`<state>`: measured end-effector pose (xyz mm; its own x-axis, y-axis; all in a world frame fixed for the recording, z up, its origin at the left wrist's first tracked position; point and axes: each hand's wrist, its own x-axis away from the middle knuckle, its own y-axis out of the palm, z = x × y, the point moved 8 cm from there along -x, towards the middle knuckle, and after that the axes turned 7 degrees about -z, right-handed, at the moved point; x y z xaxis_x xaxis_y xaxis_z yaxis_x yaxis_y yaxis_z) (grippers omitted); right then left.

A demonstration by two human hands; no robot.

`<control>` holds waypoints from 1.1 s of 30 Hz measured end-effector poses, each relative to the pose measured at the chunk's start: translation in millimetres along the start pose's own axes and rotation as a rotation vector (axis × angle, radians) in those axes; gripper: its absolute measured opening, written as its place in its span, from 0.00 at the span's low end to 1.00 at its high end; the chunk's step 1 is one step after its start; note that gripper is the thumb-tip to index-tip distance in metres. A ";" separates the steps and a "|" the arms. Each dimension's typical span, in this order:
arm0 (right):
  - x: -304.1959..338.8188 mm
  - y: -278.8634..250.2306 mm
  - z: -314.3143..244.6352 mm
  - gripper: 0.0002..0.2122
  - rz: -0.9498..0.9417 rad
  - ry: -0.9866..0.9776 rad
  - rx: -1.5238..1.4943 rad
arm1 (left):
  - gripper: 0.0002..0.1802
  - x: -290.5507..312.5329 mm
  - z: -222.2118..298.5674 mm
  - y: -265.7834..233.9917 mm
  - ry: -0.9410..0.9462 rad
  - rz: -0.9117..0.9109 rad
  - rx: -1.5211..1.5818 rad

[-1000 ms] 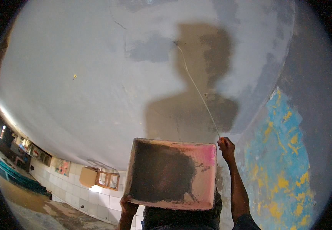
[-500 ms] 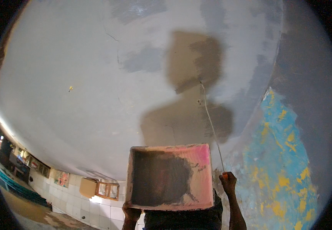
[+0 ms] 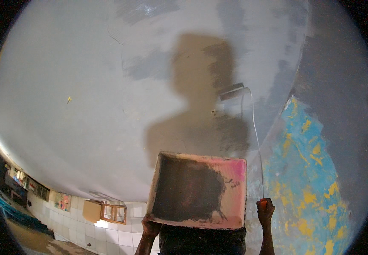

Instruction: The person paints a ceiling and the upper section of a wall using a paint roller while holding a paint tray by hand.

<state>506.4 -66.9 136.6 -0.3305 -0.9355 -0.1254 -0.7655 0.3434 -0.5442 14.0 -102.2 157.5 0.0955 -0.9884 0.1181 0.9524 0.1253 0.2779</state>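
Observation:
My left hand [image 3: 151, 226] grips the lower left corner of a pinkish paint tray [image 3: 236, 178], held up in front of me. Dark grey paint [image 3: 186, 187] coats most of the tray's inside. On the right, my right hand [image 3: 266, 211] is closed round the orange handle of a paint roller [image 3: 232, 92]. A long thin wire frame runs up from that hand to the dark roller head, which appears to be against the grey wall [image 3: 86, 55]. A strip of darker paint shows just below the roller.
My shadow falls on the wall above the tray. A wall corner runs down the right, with a blue and yellow patch [image 3: 307, 182] beside it. At lower left are white tiles [image 3: 120, 238], a wooden frame [image 3: 114, 213] and a picture [image 3: 62, 202].
The roller head, hardly visible before, now shows side-on against the wall. My right hand has shifted right and slightly down. The tray appears further right and a little higher.

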 end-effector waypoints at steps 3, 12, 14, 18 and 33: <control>-14.0 1.6 -35.8 0.10 -0.038 0.051 -0.014 | 0.31 -2.0 -45.3 -32.9 -0.096 -0.006 0.374; -72.5 29.8 -92.7 0.12 -0.081 -0.201 -0.338 | 0.35 8.0 -44.5 -13.7 -0.126 0.107 0.660; -81.4 39.8 -105.1 0.12 -0.114 -0.180 -0.364 | 0.36 11.4 -40.1 -7.2 -0.119 0.126 0.639; -92.8 56.9 -117.0 0.12 -0.157 -0.198 -0.437 | 0.38 16.1 -37.2 -6.4 -0.077 0.107 0.604; -113.2 50.4 -140.4 0.13 -0.115 -0.200 -0.313 | 0.34 15.8 -32.9 -6.7 -0.103 0.148 0.419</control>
<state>427.7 68.1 239.8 -0.1422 -0.9565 -0.2547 -0.9330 0.2154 -0.2882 18.6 -121.5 126.1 0.1719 -0.9463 0.2739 0.7297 0.3091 0.6099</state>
